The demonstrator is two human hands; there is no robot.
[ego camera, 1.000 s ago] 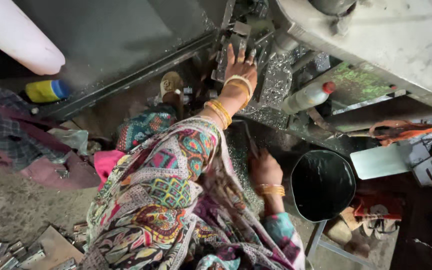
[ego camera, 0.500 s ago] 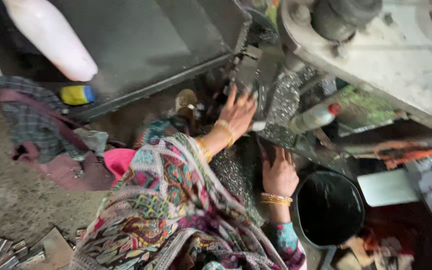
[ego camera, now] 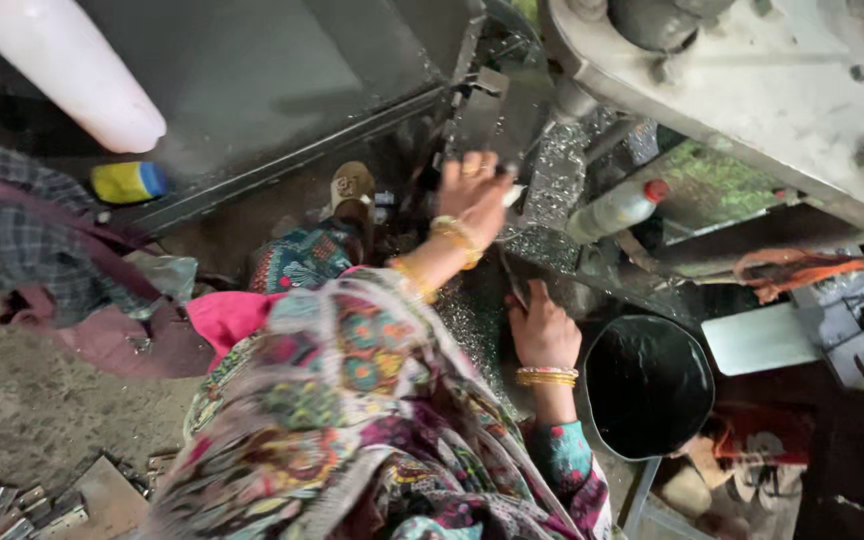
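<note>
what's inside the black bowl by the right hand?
The black bowl beside the right hand looks dark and glossy inside, with no separate pieces visible. Its near edge is partly covered by the sleeve; whether it holds liquid is unclear.

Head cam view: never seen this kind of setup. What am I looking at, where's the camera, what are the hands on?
The camera sits on the person's head and looks straight down, so you see patterned sleeves and two bare hands. The left hand, with bangles, reaches up to the dark metal block of a grey machine. The right hand rests lower, on a surface strewn with shiny metal shavings; whether its grip closes on anything cannot be told. Beside it stands a black bucket. A plastic bottle with a red cap lies on the machine, and scrap metal pieces lie on the floor.
</note>
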